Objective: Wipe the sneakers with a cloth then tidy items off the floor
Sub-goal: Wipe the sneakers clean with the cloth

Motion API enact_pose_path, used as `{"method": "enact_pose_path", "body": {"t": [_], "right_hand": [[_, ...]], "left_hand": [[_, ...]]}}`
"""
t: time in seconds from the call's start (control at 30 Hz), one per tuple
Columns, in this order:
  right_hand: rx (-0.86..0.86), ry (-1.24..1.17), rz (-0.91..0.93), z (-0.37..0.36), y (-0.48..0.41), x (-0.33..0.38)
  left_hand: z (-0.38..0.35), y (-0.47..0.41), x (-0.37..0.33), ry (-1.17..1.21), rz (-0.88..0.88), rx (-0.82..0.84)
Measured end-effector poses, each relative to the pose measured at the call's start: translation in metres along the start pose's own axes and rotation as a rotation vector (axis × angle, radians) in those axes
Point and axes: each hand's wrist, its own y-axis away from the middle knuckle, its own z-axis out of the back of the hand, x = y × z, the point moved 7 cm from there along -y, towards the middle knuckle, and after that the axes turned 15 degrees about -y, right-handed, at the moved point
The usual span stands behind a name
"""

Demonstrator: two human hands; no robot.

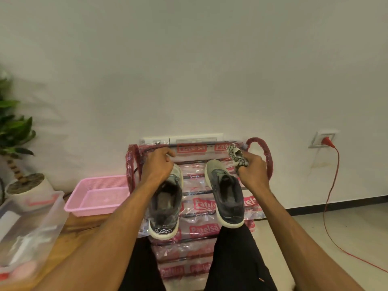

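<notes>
Black trousers (231,259) and two bare forearms fill the near edge, reaching out to a plastic-wrapped rack (199,229) that stands against the wall. Two sneakers lie on its top tier with their toes pointing far. The left sneaker (165,206) and the right sneaker (226,196) are apart, with a strip of wrapped shelf between them.

The left hand (159,164) sits over the toe of the left sneaker with its fingers curled. I cannot tell whether they clasp the toe or the rail behind it. The right hand (253,171) is just right of the right sneaker's toe, its fingers bunched round a patterned cloth (237,155) whose loose end sticks up.

Both sneakers look light, with soft fabric uppers that would give under a wipe and firmer pale soles. Holding one at the heel collar, or with a hand inside the opening, would probably brace the upper best. The film on the rack looks slick, and the heels reach the tier's near edge, so an unsteadied shoe could slide toward the knees. The cloth is limp and works only when wadded.

To the left, a pink basket (100,179) sits just beside the rack on a wooden surface (84,225), with a clear plastic box (31,223) nearer. To the right lies open floor (346,223), crossed by a red cable (329,196) trailing from a wall socket (324,138). The rack's red end loop (267,156) crowds the right hand.
</notes>
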Motion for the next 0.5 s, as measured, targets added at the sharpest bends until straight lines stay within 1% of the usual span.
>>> {"method": "enact_pose_path", "body": {"t": [0.13, 0.2, 0.33, 0.4, 0.5], "right_hand": [[0.039, -0.021, 0.098, -0.024, 0.007, 0.030], [0.071, -0.056, 0.108, -0.037, 0.012, 0.036], [0.162, -0.048, 0.139, -0.070, 0.024, 0.039], [0.198, -0.045, 0.156, -0.084, 0.030, 0.034], [0.253, -0.021, 0.128, -0.098, 0.038, 0.022]], "left_hand": [[-0.006, 0.013, 0.019, -0.129, -0.063, 0.152], [-0.012, 0.021, 0.017, -0.180, -0.138, 0.219], [-0.028, 0.035, 0.009, -0.438, -0.324, 0.326], [-0.037, 0.040, 0.008, -0.519, -0.388, 0.330], [-0.047, 0.042, 0.008, -0.560, -0.437, 0.294]]}}
